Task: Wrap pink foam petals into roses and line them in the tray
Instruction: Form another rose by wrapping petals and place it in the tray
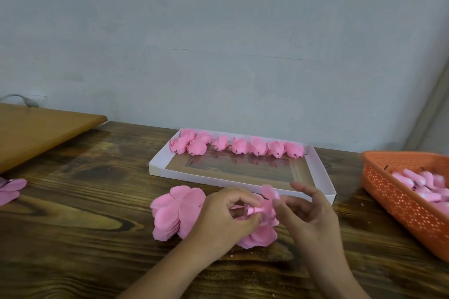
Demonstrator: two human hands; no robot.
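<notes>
**Soft foam, light touch: rolling the next rose**

The wooden surface [73,226] carries everything. At its far middle lies the white tray [323,177], with a row of finished roses [239,145] along its far wall and a doubled cluster at the left end; the near part of the tray is not yet filled, so I judge the task well short of done. To the right, an orange basket [398,204] holds pale pink pieces I cannot make out clearly. Just near of the tray sits my stack of pink foam petals [175,211], flat, rounded and matte. A few loose ones lie at the far left edge [11,189].

My left hand [226,218] rests over the stack, its fingers pinching the small rolled bud [256,210] at its base. My right hand [313,213] is beside it, fingers loosely spread and holding nothing, with a petal [268,192] standing up between the two hands.

I expect this foam to be very light, soft and easily creased or torn. I should hold the bud low, at the gathered base, with gentle pressure, and wrap each petal by its edge without crushing the curl.
</notes>
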